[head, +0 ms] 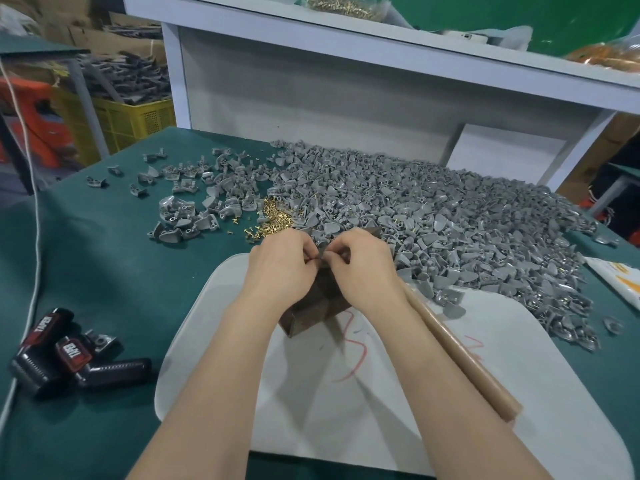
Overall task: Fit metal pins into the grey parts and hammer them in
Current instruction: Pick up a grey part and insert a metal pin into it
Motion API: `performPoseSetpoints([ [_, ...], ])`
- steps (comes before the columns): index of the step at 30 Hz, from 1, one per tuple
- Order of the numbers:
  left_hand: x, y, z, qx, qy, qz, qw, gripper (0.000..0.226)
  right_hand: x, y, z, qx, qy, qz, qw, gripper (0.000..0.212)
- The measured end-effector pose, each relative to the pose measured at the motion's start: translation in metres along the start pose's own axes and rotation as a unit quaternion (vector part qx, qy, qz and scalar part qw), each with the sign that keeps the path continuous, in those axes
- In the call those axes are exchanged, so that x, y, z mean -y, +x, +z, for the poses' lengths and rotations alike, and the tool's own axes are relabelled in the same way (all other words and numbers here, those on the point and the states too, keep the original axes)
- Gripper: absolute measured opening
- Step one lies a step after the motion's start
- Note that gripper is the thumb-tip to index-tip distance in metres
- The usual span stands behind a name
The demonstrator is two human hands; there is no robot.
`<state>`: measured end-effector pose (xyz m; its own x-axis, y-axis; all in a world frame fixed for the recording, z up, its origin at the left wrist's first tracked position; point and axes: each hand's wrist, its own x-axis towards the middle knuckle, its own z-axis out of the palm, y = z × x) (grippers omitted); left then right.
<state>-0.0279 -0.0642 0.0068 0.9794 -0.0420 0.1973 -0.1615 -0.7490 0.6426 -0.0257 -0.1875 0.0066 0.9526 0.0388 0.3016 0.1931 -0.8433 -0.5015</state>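
Green matting covers a workbench (104, 271) seen from above, with a white shelf (346, 39) running across the back. At the far left a white cord (34, 237) trails down over the bench edge, and beside it at the lower left lie several black-and-red cases (65, 355) bunched together. Behind the bench on the left stands a yellow crate (131, 119) heaped with dark pieces. Further in, loose grey parts (194, 202) are scattered thinly over the matting, and just right of them sits a small pile of brass pins (273, 220). In the middle, two bare forearms reach forward over a white mat (381, 393) marked with red scribbles. The left hand (284, 268) and right hand (360, 268) meet fingertip to fingertip, fingers curled, both pinching a small grey part (321, 259) between them; it is mostly hidden, and whether a pin is in it cannot be told. Directly beneath the hands a dark brown block (311, 313) stands on the mat. To the right, a brown wooden rod (460, 355) lies slantwise on the mat, partly under the right forearm. Beyond it a large heap of grey parts (450, 220) spreads across the right half of the bench, spilling onto the mat's edge. At the far right edge lies a white and orange packet (620, 278).
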Motion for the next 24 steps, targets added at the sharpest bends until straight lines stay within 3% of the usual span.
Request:
performPoseSetpoints([
  [11, 0.000, 0.000, 0.001, -0.006, 0.024, 0.011, 1.000, 0.007, 0.008, 0.007, -0.005, 0.025, -0.109, -0.020, 0.994, 0.011],
  [18, -0.001, 0.000, 0.000, -0.004, 0.013, 0.002, 1.000, 0.007, 0.001, 0.006, -0.010, 0.051, -0.043, -0.013, 0.998, 0.014],
  [21, -0.001, -0.001, 0.000, -0.004, 0.006, -0.001, 1.000, 0.014, -0.021, 0.003, -0.023, 0.006, 0.008, 0.055, 0.998, 0.029],
  [24, -0.001, -0.001, 0.001, 0.000, 0.002, -0.002, 1.000, 0.013, -0.046, -0.005, -0.034, 0.044, -0.124, 0.172, 0.976, 0.038],
])
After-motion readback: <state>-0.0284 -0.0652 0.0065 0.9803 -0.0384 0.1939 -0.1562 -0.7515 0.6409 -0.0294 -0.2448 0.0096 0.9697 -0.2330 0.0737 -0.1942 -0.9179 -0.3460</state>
